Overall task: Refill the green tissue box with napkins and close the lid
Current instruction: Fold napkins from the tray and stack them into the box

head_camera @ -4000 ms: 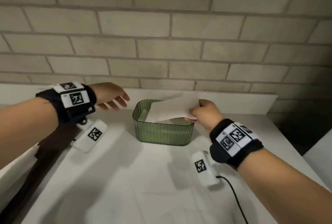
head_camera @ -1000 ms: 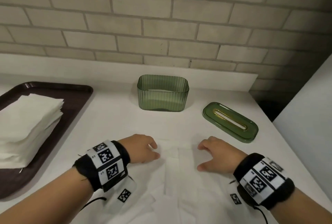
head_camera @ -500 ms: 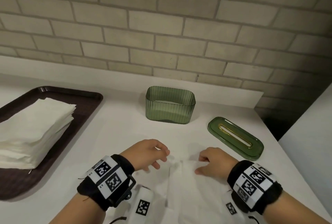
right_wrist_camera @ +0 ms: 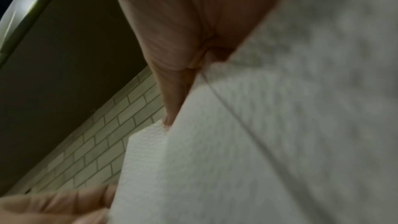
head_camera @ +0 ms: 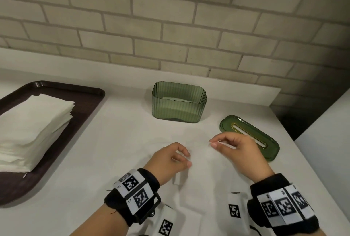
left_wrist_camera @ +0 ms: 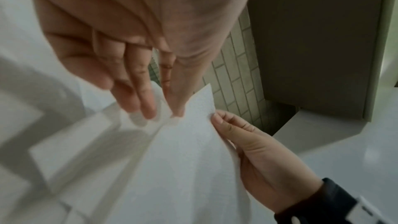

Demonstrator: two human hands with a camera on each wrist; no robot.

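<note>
The green tissue box (head_camera: 179,103) stands open near the back wall with a low layer of white napkins inside. Its green lid (head_camera: 250,135), with a gold-rimmed slot, lies flat on the table to the right of the box. Both hands hold one white napkin (head_camera: 198,175) lifted a little off the near part of the table. My left hand (head_camera: 182,157) pinches the napkin's left top edge between thumb and fingers (left_wrist_camera: 148,108). My right hand (head_camera: 215,143) pinches its right top corner (left_wrist_camera: 212,111). In the right wrist view the napkin (right_wrist_camera: 258,142) fills most of the picture.
A dark brown tray (head_camera: 79,103) at the left holds a tall stack of white napkins (head_camera: 34,129). More loose white napkins lie on the white table (head_camera: 123,131) under my wrists. A brick wall runs behind the box; a white panel (head_camera: 325,141) stands at the right edge.
Four seconds ago my right hand put a napkin into the box. Since then both hands came back to the near table, took hold of a new napkin and lifted its top edge.
</note>
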